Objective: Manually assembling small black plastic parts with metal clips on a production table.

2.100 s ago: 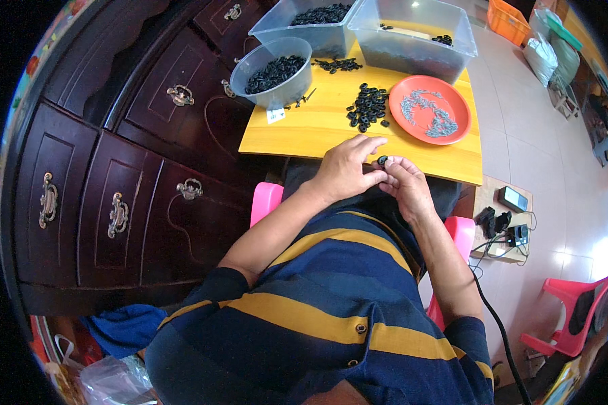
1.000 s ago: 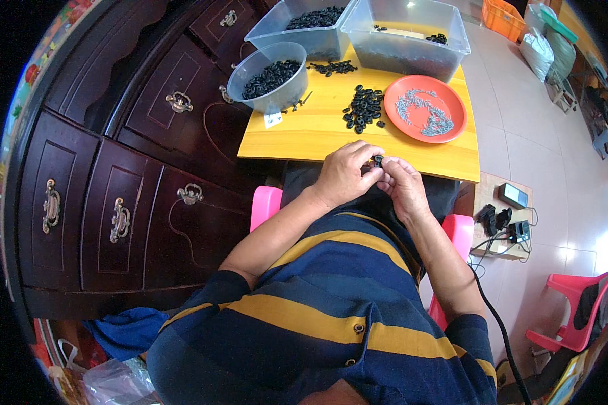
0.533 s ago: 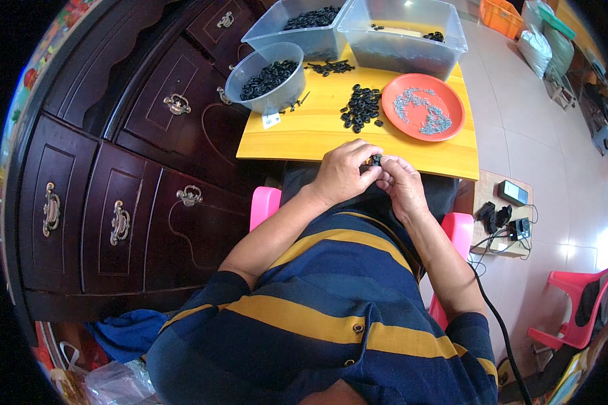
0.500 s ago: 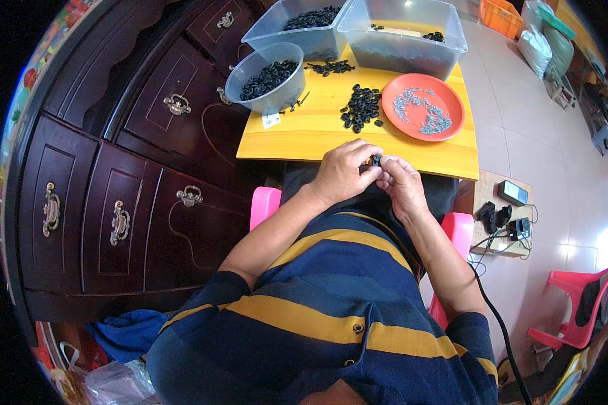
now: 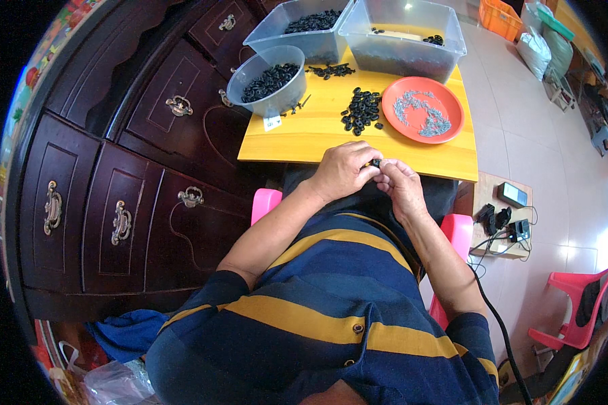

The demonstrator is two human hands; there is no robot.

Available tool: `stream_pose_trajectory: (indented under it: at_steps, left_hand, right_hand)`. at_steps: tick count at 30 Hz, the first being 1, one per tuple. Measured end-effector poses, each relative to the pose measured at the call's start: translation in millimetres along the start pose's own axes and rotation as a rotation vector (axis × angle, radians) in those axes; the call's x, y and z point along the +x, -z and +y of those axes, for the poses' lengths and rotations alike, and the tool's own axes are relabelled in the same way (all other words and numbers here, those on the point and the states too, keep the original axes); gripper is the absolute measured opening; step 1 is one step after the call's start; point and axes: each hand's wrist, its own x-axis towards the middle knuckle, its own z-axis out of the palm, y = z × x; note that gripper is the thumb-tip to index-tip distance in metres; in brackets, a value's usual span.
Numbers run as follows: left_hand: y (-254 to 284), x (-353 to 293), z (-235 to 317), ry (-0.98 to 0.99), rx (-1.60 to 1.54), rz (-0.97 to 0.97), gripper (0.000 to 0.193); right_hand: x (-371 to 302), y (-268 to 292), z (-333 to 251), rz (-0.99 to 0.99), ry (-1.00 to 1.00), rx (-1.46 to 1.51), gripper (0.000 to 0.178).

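Just off the near edge of the yellow table (image 5: pixel 284 145), my two hands meet around a small black plastic part (image 5: pixel 375 163). My left hand (image 5: pixel 343 171) grips the part between thumb and curled fingers. From the other side, the thumb and fingertips of my right hand (image 5: pixel 401 185) pinch at its end; whether they also hold something smaller is hidden. Beyond the hands lies a pile of black oval plastic parts (image 5: pixel 361 110). To its right, a red plate (image 5: pixel 447 91) carries many small grey metal pins or screws (image 5: pixel 436 124).
A clear round tub (image 5: pixel 270 104) and two clear plastic boxes (image 5: pixel 263 44) (image 5: pixel 398 61) with black parts stand at the table's back. Thin black pieces (image 5: pixel 330 70) lie between them. Dark drawers (image 5: pixel 162 108) rise at left. A wooden stand (image 5: pixel 486 196) with devices and cables is at right.
The black part has turned slightly between the fingers and shows less of itself. Both hands stay in nearly the same place, with small finger shifts.
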Motion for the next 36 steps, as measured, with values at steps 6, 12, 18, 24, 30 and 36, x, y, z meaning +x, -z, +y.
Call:
stream_pose_trajectory:
  at_steps: [6,12,18,24,30,36]
  left_hand:
    - [-1,1,-6,-0.033,-0.032,-0.017,0.021]
    - [-2,0,-7,-0.048,-0.071,0.005,0.024]
    - [0,0,4,0.046,-0.127,0.024,0.031]
    - [-2,-1,8,0.164,-0.214,-0.008,0.035]
    - [-18,-6,2,0.441,-0.624,0.029,0.039]
    - [-18,-6,2,0.545,-0.796,0.031,0.039]
  right_hand:
    - [1,-2,2,0.023,0.033,-0.001,0.015]
    - [-1,-1,0,-0.01,0.041,-0.039,0.011]
    - [-1,-3,-3,0.014,0.039,0.019,0.012]
    - [5,2,1,0.016,0.065,0.005,0.012]
    - [0,-5,-3,0.073,0.08,-0.063,0.014]
    - [1,-4,-1,0.096,0.105,-0.088,0.014]
